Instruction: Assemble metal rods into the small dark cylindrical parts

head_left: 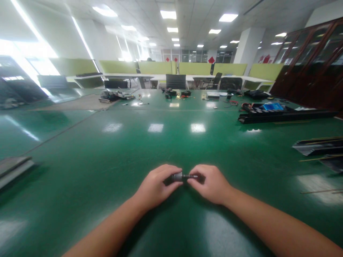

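A small grey metallic cylinder (177, 176) lies level between the thumb and fingers of my left hand (157, 187). From its right end runs a thin dark rod (189, 176), which looks jointed or threaded. My right hand (211, 184) pinches the far end of this rod between thumb and fingertips. Whether rod and cylinder are one piece or two I cannot tell. Both hands are close together, low over the green tabletop (171, 150), and the fingers partly hide the two parts.
Long black channels (284, 116) with a blue item (273, 106) lie at the right; more black pieces and thin rods (318, 146) sit nearer. Tools and cables (174, 93) line the far edge. A grey slab (14, 167) is at the left. Desks, chairs and a cabinet (316, 64) stand behind.
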`<state>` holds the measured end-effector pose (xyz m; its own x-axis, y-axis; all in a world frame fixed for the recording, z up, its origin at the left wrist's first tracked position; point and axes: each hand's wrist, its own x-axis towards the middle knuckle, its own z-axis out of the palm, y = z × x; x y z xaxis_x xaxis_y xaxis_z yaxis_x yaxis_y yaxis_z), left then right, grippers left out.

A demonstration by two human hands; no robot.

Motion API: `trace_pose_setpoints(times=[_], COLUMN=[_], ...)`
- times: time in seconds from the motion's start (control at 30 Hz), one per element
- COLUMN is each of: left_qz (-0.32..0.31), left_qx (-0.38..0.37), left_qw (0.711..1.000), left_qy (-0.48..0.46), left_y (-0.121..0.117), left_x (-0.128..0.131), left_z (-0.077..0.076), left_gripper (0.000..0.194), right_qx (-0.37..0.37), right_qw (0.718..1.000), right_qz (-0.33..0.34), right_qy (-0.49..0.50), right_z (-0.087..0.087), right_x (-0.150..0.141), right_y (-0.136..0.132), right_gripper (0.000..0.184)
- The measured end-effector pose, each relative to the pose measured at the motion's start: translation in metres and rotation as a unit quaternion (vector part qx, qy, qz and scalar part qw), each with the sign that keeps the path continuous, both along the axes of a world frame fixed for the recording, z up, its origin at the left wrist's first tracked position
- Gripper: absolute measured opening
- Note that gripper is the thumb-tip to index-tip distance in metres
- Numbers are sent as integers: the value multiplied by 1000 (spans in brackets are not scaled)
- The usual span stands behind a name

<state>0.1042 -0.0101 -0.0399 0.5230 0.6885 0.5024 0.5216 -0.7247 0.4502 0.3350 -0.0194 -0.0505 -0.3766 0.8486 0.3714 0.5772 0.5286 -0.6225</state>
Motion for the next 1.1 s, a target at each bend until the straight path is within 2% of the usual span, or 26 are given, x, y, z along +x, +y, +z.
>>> trace_pose_setpoints(times=[0.57, 1.1], left_qz=[12, 26], left_qx=[4, -23], left_qw=[1000, 999], left_qy=[2, 15], left_y=[3, 6], left_x=[-4, -9], left_z=[-1, -3], left_gripper=[26, 28], right_qx=[-2, -14], right_qw=[1000, 1000], right_qz=[-16, -22], right_qy=[-2, 3], right_z=[1, 0], right_x=[2, 3], right_y=[1, 3], right_gripper=[3, 4])
